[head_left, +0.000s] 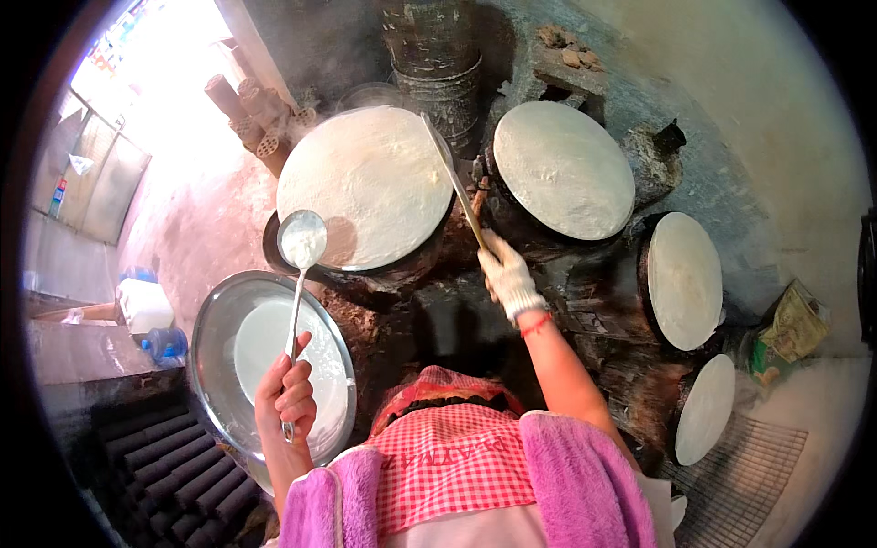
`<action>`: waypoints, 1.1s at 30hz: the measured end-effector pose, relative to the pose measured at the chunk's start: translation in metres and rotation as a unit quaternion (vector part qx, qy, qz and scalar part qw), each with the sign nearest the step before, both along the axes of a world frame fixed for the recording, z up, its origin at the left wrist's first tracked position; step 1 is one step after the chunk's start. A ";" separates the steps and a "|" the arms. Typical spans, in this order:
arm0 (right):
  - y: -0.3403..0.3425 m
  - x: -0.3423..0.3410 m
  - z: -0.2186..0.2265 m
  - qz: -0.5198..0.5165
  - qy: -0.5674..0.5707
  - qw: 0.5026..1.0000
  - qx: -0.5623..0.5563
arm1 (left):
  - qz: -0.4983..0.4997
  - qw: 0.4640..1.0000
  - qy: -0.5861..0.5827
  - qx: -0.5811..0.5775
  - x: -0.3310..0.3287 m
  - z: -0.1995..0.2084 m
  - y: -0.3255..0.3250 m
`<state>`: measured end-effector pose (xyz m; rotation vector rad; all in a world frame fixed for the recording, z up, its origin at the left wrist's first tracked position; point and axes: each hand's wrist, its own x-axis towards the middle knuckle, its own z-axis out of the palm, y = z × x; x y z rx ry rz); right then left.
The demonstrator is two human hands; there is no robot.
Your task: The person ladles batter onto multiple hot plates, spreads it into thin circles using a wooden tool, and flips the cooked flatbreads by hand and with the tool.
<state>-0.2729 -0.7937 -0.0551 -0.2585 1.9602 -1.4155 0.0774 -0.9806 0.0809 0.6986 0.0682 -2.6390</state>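
Note:
My left hand (287, 391) is bare and wrapped round the handle of a metal ladle (302, 240). White batter lies in the ladle's bowl, which is over the near left edge of a large round griddle covered with pale batter (365, 187). A cotton glove covers my right hand (508, 274), closed on a long flat spatula (452, 173). The spatula's blade reaches along the right edge of that pale sheet. Below the ladle stands a wide metal basin (208, 315) holding white liquid.
Three more pale rounds sit on griddles to the right: a large one (564, 170), a second (684, 281) and a nearer one (705, 409). Dark cylindrical briquettes (174, 457) are stacked at lower left. A wire rack (744, 475) lies at lower right, and a metal barrel (434, 73) stands behind.

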 end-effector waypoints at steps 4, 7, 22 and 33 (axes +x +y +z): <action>-0.022 -0.011 -0.044 0.069 0.104 0.992 -0.007 | -0.011 0.997 -0.061 -0.051 0.020 0.004 0.003; 0.003 0.014 -0.049 0.112 0.160 0.981 -0.020 | -0.061 0.984 -0.107 -0.125 0.029 0.004 0.000; 0.356 0.246 0.031 -0.335 -0.017 0.931 0.143 | -0.459 0.858 -0.081 -0.215 -0.110 0.030 0.073; 0.562 0.440 0.021 -0.815 0.007 0.563 0.136 | -0.708 0.702 -0.003 -0.080 -0.208 0.056 0.364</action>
